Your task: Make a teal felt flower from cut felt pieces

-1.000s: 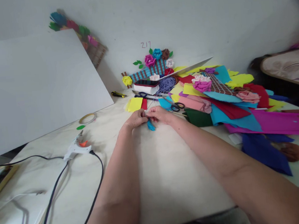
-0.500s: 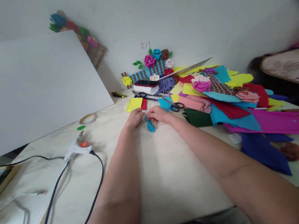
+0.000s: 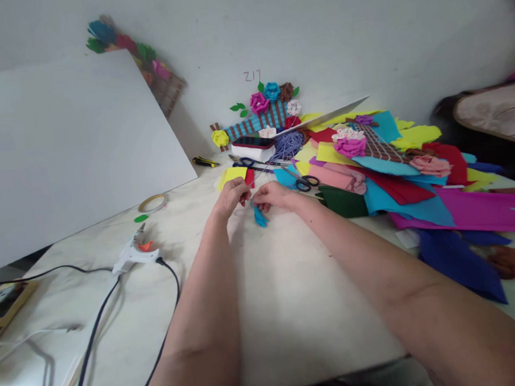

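My right hand [image 3: 272, 196] pinches the upper end of a small bright-blue crumpled paper piece [image 3: 260, 217], whose loose frayed end hangs toward me over the table. Just left of it is my left hand [image 3: 235, 196], raised a little, its fingertips pressed together. Whatever it pinches is too small to make out. A thin strand [image 3: 262, 172] runs from the purple yarn bundle [image 3: 290, 145] toward the space between my hands. Beyond the left hand lie yellow paper squares [image 3: 233, 174] and a red piece [image 3: 250, 177].
To the right are black-handled scissors [image 3: 306, 182] and a heap of coloured paper [image 3: 409, 196]. A white glue gun [image 3: 133, 255] with black cables, a tape roll [image 3: 152, 203] and a leaning white board [image 3: 71, 154] are on the left. A phone [image 3: 253, 142] sits behind.
My left hand has lifted slightly up and away from the blue paper piece, widening the gap between the hands. My right hand stays on the piece.
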A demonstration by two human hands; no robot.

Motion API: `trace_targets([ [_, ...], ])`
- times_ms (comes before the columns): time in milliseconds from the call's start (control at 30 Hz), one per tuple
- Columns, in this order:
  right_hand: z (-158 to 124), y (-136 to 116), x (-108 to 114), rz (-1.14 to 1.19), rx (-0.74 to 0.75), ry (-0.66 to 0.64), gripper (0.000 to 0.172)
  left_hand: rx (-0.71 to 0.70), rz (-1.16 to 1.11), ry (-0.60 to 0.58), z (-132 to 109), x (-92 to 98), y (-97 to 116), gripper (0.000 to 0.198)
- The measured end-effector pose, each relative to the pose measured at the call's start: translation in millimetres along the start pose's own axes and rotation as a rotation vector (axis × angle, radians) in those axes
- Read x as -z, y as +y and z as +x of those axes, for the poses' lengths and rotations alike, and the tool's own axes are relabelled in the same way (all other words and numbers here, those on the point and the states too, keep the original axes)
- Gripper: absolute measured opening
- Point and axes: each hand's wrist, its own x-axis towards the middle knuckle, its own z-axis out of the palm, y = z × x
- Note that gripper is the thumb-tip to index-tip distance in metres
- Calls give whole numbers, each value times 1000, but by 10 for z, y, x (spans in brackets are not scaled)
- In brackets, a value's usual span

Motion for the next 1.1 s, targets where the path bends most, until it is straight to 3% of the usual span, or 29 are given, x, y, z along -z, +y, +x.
trace_targets([
  [200,7,12,4,51,-18,-11,13,-1,29,6,-26,-11,47,9],
  [467,-6,-51,-103,-66,-33,81,17,-59,170,-94,53,-138,102,12],
  [567,-13,-31,-95,21,-29,116,17,-158,350,42,80,-143,88,13],
  [667,-16,1,-55,75,-19,98,18,-239,477,250,98,-81,42,31],
  [767,-23,8,-9,122,-23,89,20,-106,534,351,115,5,-21,31],
  [900,-49,-19,32,197,-34,81,19,103,488,107,108,55,-69,22],
  [1000,-57,-27,45,217,-33,83,22,119,377,-66,77,44,-62,30],
  [1100,-45,-9,51,222,-13,95,24,107,323,-168,47,35,-47,35],
])
